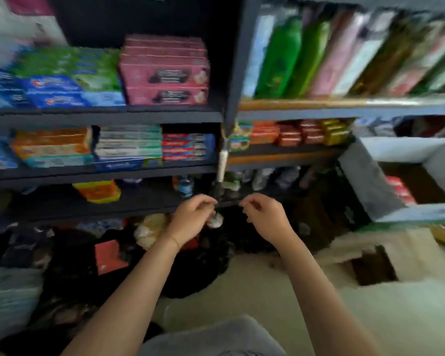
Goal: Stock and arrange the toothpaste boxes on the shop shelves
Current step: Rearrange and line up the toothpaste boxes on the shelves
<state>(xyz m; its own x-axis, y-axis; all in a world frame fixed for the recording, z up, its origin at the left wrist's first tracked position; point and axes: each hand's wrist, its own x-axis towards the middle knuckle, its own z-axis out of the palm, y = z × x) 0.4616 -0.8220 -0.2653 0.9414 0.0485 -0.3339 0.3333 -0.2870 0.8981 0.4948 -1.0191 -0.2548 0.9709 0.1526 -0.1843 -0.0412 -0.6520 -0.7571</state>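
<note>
1. Head view is heavily motion-blurred. Nearest: grey-clad knee [211, 337] at bottom centre, both bare forearms reaching fwd over pale floor [267, 299].
2. Left hand [192, 217] raised in front of the lowest dark shelf edge, fingers loosely curled, nothing visibly held. Blur hides the fingertips, so a thin item can't be ruled out.
3. Right hand [265, 214] just right of the left one, apart from it, fingers likewise loosely curled, nothing seen in it.
4. Floor level, left of the arms: red flat pack [109, 256] among dark bags, pale plastic bag [8, 299] far left. Right: cardboard carton [385, 255] w/ dark opening.
5. Right mid-distance: grey open box [370, 181], red packs [400, 188] inside; can't tell if toothpaste.
6. Low shelf beyond the hands: orange-yellow pack [98, 191], small bottles, too blurred to name.
7. Middle shelf, left bay: toothpaste boxes lying flat in stacks: orange stack [52, 143], white-teal stack [129, 143], red-blue stack [188, 147].
8. Upper shelf, left bay: blue boxes [54, 91] under green boxes [70, 62], pink boxes [165, 73] stacked to their right.
9. Dark upright post [231, 73] splits the bays. Right bay: small red and yellow packs [301, 132] mid shelf, tall green and pink pouches [319, 55] leaning above, farthest.
</note>
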